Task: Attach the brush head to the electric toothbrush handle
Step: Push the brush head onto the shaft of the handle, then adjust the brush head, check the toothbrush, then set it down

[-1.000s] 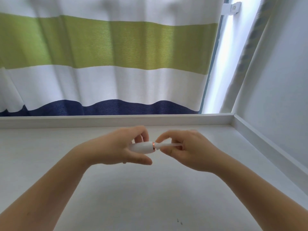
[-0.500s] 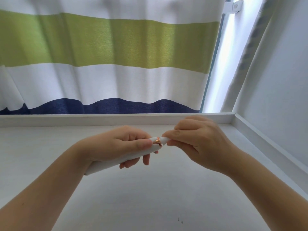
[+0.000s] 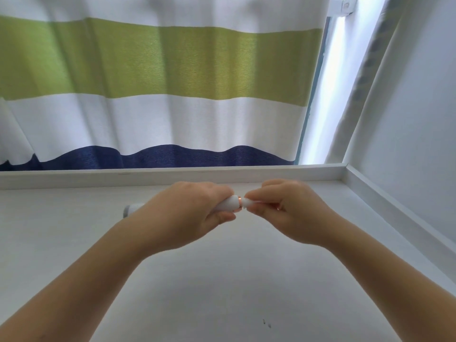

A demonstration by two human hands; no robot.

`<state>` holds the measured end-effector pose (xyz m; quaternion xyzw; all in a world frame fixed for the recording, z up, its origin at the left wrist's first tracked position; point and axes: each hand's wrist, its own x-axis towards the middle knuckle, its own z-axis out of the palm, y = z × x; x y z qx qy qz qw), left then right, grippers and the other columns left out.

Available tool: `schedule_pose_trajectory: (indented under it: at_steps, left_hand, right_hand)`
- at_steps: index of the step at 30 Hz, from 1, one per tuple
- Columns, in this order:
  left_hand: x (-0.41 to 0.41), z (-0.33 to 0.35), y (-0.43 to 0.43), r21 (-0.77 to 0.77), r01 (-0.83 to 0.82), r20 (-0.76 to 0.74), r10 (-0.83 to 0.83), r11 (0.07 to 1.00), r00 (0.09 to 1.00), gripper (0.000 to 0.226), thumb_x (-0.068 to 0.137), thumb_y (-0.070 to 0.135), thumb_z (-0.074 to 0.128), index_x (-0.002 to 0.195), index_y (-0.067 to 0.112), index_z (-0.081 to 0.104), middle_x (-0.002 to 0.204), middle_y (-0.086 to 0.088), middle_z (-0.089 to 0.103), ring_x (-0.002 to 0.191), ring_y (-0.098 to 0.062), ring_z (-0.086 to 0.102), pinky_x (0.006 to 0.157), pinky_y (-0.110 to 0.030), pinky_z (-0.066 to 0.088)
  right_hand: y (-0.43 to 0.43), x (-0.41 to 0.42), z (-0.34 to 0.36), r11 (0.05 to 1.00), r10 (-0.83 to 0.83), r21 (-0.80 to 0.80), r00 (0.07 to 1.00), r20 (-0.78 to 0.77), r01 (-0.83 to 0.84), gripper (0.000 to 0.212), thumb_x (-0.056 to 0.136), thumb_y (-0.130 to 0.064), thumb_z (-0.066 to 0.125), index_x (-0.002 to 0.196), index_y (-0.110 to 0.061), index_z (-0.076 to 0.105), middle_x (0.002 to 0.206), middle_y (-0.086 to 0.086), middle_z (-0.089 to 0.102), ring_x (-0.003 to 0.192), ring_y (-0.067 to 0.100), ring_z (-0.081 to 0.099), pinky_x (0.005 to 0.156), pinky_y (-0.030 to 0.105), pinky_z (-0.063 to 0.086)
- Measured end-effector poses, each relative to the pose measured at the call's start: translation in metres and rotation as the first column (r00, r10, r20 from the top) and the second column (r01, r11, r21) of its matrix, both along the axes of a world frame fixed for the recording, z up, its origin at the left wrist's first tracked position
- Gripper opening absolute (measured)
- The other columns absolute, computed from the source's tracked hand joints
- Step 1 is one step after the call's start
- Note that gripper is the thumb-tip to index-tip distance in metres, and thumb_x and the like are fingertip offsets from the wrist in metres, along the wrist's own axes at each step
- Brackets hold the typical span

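Both hands meet mid-frame above the table (image 3: pixel 222 280): left hand (image 3: pixel 182 215) wraps the toothbrush handle (image 3: pixel 228 206), right hand (image 3: pixel 286 211) pinches the brush head (image 3: pixel 247 202) against it.

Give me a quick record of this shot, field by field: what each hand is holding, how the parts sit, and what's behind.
left hand: grip closed around toothbrush handle
right hand: fingertips pinch brush head
joint: brush head meets handle at copper ring; full seating cannot be told
handle axis: roughly horizontal, above white table
backdrop: striped curtain
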<state>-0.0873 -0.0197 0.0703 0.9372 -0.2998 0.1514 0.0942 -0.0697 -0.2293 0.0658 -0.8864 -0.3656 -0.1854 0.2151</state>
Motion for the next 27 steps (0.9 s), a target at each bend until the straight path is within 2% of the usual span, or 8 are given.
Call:
schedule_pose_trajectory:
  at_steps: [2, 5, 9, 12, 15, 18, 23, 27]
  left_hand:
    - [0.001, 0.001, -0.003, -0.092, 0.03, -0.068, -0.036, 0.995, 0.997, 0.026, 0.088, 0.048, 0.044, 0.102, 0.029, 0.056, 0.086, 0.009, 0.066, 0.072, -0.013, 0.059, 0.065, -0.033, 0.049]
    - [-0.001, -0.002, -0.01, -0.379, -0.005, -0.41, -0.163, 0.925, 0.897, 0.03, 0.089, 0.051, 0.042, 0.085, 0.028, 0.06, 0.066, 0.016, 0.066, 0.054, -0.004, 0.057, 0.052, -0.02, 0.049]
    - [0.002, -0.009, -0.018, -0.628, -0.144, -0.577, -0.334, 0.764, 0.745, 0.041, 0.086, 0.056, 0.044, 0.094, 0.021, 0.065, 0.065, 0.007, 0.067, 0.05, -0.01, 0.055, 0.049, -0.02, 0.046]
    - [0.001, -0.013, -0.026, -0.783, -0.24, -0.575, -0.52, 0.574, 0.631, 0.044, 0.083, 0.051, 0.048, 0.101, 0.015, 0.064, 0.074, 0.002, 0.069, 0.049, -0.012, 0.056, 0.048, -0.021, 0.048]
    - [-0.002, -0.019, -0.034, -0.82, -0.256, -0.552, -0.586, 0.512, 0.593, 0.038, 0.085, 0.043, 0.044, 0.101, 0.015, 0.064, 0.074, 0.0, 0.069, 0.049, -0.012, 0.056, 0.048, -0.021, 0.048]
    - [-0.003, -0.023, -0.039, -0.847, -0.311, -0.531, -0.661, 0.432, 0.53, 0.04, 0.087, 0.043, 0.042, 0.099, 0.013, 0.065, 0.07, -0.001, 0.065, 0.045, -0.011, 0.05, 0.044, -0.022, 0.045]
    - [-0.008, -0.027, -0.042, -0.861, -0.437, -0.365, -0.914, 0.259, 0.178, 0.044, 0.088, 0.045, 0.041, 0.098, 0.011, 0.065, 0.064, 0.002, 0.058, 0.038, -0.005, 0.044, 0.036, -0.016, 0.041]
    - [-0.011, -0.027, -0.045, -0.868, -0.443, -0.229, -0.972, 0.226, -0.047, 0.041, 0.091, 0.044, 0.044, 0.101, 0.008, 0.06, 0.067, 0.003, 0.059, 0.039, -0.003, 0.042, 0.037, -0.013, 0.041]
  right_hand:
    - [-0.004, 0.003, 0.004, 0.999, -0.009, 0.034, 0.999, -0.043, 0.01, 0.014, 0.086, -0.03, 0.06, 0.089, -0.022, 0.072, 0.063, -0.004, 0.057, 0.06, 0.012, 0.049, 0.054, 0.028, 0.042]
    - [-0.014, 0.003, 0.016, 0.99, 0.015, 0.141, 0.995, -0.097, -0.001, 0.033, 0.076, -0.034, 0.07, 0.108, -0.04, 0.062, 0.081, -0.016, 0.06, 0.075, 0.002, 0.057, 0.065, 0.01, 0.044]
    - [-0.028, 0.004, 0.03, 0.875, 0.155, 0.484, 0.956, -0.25, -0.016, 0.051, 0.064, -0.038, 0.073, 0.112, -0.037, 0.057, 0.096, -0.002, 0.063, 0.084, 0.011, 0.066, 0.074, 0.017, 0.053]
    - [-0.025, 0.008, 0.027, 0.696, 0.305, 0.707, 0.839, -0.45, 0.126, 0.044, 0.066, -0.029, 0.071, 0.107, -0.017, 0.062, 0.09, 0.007, 0.068, 0.077, 0.015, 0.068, 0.07, 0.022, 0.056]
    - [-0.016, 0.008, 0.019, 0.58, 0.484, 0.788, 0.692, -0.536, 0.205, 0.023, 0.069, -0.023, 0.066, 0.087, -0.01, 0.072, 0.074, 0.002, 0.073, 0.068, 0.011, 0.067, 0.064, 0.019, 0.055]
    - [-0.013, 0.009, 0.016, 0.541, 0.523, 0.825, 0.703, -0.482, 0.163, 0.014, 0.072, -0.022, 0.063, 0.079, -0.015, 0.074, 0.071, 0.0, 0.074, 0.07, 0.013, 0.068, 0.068, 0.021, 0.056]
    - [-0.007, 0.004, 0.016, 0.424, 0.699, 0.906, 0.635, -0.329, 0.003, 0.013, 0.082, -0.019, 0.058, 0.082, -0.015, 0.07, 0.072, -0.002, 0.07, 0.075, 0.012, 0.066, 0.072, 0.021, 0.052]
    - [-0.005, -0.001, 0.019, 0.38, 0.788, 0.923, 0.546, -0.285, -0.066, 0.015, 0.085, -0.02, 0.053, 0.085, -0.017, 0.068, 0.075, -0.002, 0.07, 0.077, 0.012, 0.065, 0.073, 0.02, 0.052]
